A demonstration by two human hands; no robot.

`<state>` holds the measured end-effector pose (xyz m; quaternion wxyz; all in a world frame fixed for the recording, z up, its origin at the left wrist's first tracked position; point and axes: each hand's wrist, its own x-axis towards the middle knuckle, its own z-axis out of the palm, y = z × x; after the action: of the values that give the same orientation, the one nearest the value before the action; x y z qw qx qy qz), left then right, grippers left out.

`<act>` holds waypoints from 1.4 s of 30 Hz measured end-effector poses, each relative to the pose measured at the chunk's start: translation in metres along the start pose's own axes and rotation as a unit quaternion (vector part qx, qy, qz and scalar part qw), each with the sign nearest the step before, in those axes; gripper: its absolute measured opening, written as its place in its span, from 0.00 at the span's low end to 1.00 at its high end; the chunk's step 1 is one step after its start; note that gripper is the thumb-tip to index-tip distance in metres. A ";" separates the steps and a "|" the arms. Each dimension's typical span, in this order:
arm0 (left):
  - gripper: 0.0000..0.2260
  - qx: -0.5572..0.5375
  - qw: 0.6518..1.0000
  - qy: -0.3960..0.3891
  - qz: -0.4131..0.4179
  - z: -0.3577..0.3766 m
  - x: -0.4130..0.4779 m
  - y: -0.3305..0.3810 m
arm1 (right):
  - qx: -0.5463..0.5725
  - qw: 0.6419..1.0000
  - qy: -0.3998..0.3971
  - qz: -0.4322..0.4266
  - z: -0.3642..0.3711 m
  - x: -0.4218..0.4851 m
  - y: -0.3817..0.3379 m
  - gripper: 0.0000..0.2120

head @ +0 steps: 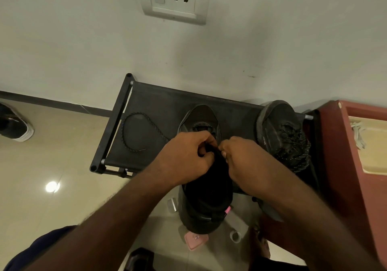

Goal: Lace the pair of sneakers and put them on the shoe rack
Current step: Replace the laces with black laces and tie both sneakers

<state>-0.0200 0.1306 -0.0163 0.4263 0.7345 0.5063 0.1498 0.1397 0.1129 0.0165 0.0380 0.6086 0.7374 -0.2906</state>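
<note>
A dark grey sneaker (pixel 206 191) stands on the black shoe rack (pixel 159 111), toe toward the wall, its heel hanging over the front edge. My left hand (pixel 186 155) and my right hand (pixel 240 157) meet over its eyelets, each pinching the black lace (pixel 213 149) between thumb and fingers. The free end of that speckled lace (pixel 134 132) loops across the rack's fabric to the left. The second sneaker (pixel 284 132) sits at the rack's right end with its laces threaded.
A dark red cabinet (pixel 343 166) stands close on the right. Another shoe (pixel 14 128) lies on the tiled floor at far left. A pink object (pixel 195 240) and a small white roll (pixel 235 236) lie on the floor below the rack.
</note>
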 end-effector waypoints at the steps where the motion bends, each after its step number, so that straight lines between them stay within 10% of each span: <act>1: 0.09 0.000 1.000 -0.001 -0.003 -0.001 0.000 0.000 | -0.005 1.000 0.001 0.000 0.000 0.000 -0.001 0.16; 8: 0.09 0.006 1.000 -0.002 -0.019 -0.002 0.000 0.004 | -0.019 0.997 0.069 -0.021 0.004 0.002 0.009 0.05; 14: 0.12 0.054 0.998 0.018 -0.028 -0.003 0.000 0.004 | 0.129 0.944 0.302 -0.029 -0.004 -0.001 0.021 0.09; 15: 0.12 0.062 0.997 0.017 -0.031 -0.003 0.000 0.004 | 0.301 0.914 0.272 -0.023 -0.010 -0.004 0.017 0.10; 17: 0.14 0.058 0.998 0.016 -0.035 -0.004 -0.001 0.004 | 0.673 0.723 0.157 -0.022 -0.021 -0.012 0.004 0.11; 19: 0.13 0.054 0.998 0.016 -0.034 -0.004 -0.002 0.004 | 0.763 0.634 0.125 0.001 -0.028 -0.016 -0.001 0.11; 20: 0.11 0.056 0.998 0.015 -0.031 -0.004 -0.001 0.003 | 0.743 0.655 0.133 0.030 -0.027 -0.015 -0.001 0.11; 23: 0.11 0.053 0.998 0.012 -0.029 -0.003 -0.001 0.002 | 0.440 0.877 0.170 0.093 -0.018 -0.008 0.004 0.07; 26: 0.12 0.061 0.998 0.011 -0.023 -0.001 0.000 0.002 | 0.162 0.973 0.157 0.051 -0.002 -0.003 0.004 0.08; 35: 0.12 0.073 0.997 0.000 -0.025 -0.002 -0.001 0.001 | -0.026 1.000 0.013 0.006 -0.003 -0.006 0.002 0.12; 42: 0.14 0.072 0.997 -0.002 -0.040 -0.005 0.000 0.003 | 0.358 0.922 0.144 -0.002 -0.006 -0.008 0.006 0.20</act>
<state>-0.0214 0.1324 -0.0112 0.3793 0.7425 0.5440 0.0943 0.1493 0.1089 0.0226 -0.2900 0.6153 0.5829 -0.4444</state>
